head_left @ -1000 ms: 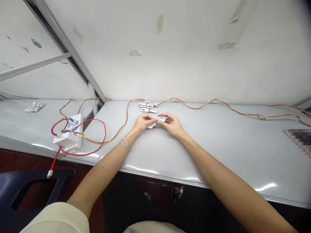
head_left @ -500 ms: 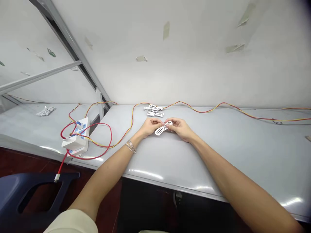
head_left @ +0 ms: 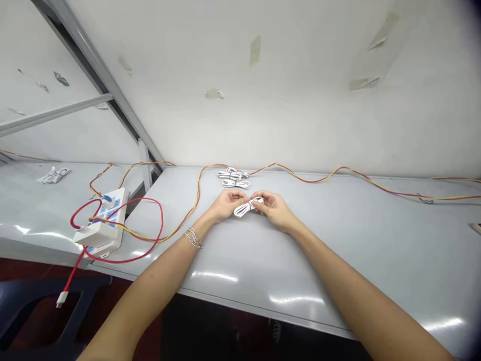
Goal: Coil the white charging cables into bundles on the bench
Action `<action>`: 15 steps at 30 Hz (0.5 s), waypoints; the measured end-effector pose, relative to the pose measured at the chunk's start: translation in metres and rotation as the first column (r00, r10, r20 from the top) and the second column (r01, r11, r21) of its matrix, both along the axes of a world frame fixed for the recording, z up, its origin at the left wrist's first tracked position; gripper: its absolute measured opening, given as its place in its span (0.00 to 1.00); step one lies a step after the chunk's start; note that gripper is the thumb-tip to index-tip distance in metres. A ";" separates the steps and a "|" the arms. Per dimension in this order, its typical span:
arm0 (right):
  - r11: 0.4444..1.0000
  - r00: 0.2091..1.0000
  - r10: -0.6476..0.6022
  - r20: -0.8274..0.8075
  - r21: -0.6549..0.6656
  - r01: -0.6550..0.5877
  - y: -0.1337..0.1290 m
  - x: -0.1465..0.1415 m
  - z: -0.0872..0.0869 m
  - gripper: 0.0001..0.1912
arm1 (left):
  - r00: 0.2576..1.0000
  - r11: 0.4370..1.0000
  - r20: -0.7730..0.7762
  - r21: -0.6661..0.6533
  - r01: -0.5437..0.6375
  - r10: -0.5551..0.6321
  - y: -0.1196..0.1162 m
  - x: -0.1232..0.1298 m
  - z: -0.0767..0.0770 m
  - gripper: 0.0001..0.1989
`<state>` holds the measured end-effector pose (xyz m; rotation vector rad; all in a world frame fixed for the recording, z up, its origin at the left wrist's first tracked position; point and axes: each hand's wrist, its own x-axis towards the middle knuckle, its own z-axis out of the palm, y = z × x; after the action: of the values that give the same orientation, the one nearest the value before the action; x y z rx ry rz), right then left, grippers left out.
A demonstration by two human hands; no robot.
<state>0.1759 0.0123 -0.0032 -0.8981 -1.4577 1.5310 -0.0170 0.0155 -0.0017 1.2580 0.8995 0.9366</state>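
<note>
A coiled white cable [head_left: 243, 208], bound around its middle with a dark tie, is between my two hands above the grey table. My left hand [head_left: 227, 204] pinches at the tie from the left side. From the right, my right hand [head_left: 273, 209] grips the coil's other end between thumb and fingers. Just behind my hands, more white cable bundles [head_left: 233, 174] lie on the table, close together and partly overlapping. The fingertips hide part of the held coil.
At left, a white power strip [head_left: 119, 203] carries a white adapter [head_left: 92, 234] and a looped red cable [head_left: 162, 220]. A red-yellow wire [head_left: 308, 180] runs along the wall. Another white cable bundle [head_left: 53, 175] lies far left. A blue chair [head_left: 88, 301] stands below.
The view has shifted slightly, so the table's contents appear lower and farther left. Both hands still hold the coil, with little change in their grip.
</note>
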 end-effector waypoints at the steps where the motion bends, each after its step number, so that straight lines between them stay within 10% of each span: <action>1: 1.000 1.000 0.004 0.016 0.007 -0.005 0.001 0.000 0.000 0.19 | 1.000 1.000 0.004 -0.005 0.003 -0.003 0.000 0.000 0.001 0.19; 10: 0.885 0.954 -0.243 0.174 0.442 0.145 -0.011 -0.012 -0.006 0.14 | 0.987 0.991 0.153 -0.128 -0.031 0.050 0.006 -0.003 0.000 0.11; 15: 0.888 0.949 -0.272 0.161 0.423 0.183 -0.012 -0.014 -0.008 0.14 | 0.994 0.987 0.095 -0.158 -0.042 0.058 0.005 0.000 0.004 0.07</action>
<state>0.1617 0.0005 -0.0113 -0.9620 -1.6759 0.9307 -0.0172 0.0200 0.0020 1.0511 0.9114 0.9417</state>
